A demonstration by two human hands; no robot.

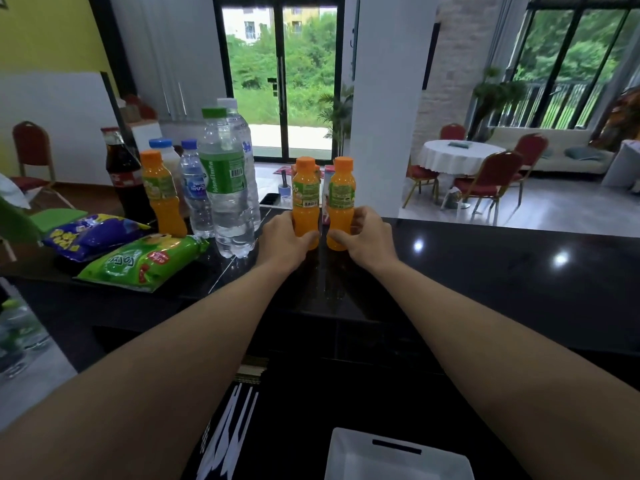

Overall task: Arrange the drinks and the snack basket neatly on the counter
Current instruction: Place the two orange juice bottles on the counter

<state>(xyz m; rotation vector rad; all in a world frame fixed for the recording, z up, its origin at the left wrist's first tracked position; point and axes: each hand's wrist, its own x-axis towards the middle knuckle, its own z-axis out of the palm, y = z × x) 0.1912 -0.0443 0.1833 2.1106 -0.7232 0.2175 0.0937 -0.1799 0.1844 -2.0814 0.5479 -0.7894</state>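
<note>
Two small orange juice bottles stand side by side on the black counter (485, 271). My left hand (284, 239) grips the left orange bottle (305, 192) near its base. My right hand (369, 237) grips the right orange bottle (341, 192) the same way. A third orange bottle (160, 192) stands further left, among a cola bottle (121, 171), a small water bottle (195, 192), and a large green-labelled water bottle (225, 188) with another large bottle behind it. A white basket (398, 459) sits below the counter, near me.
A purple snack bag (90, 235) and a green snack bag (142, 261) lie flat at the counter's left. A pink carton (327, 174) shows behind the held bottles. A white pillar (388, 98) rises past the counter's far edge. The dining area lies beyond.
</note>
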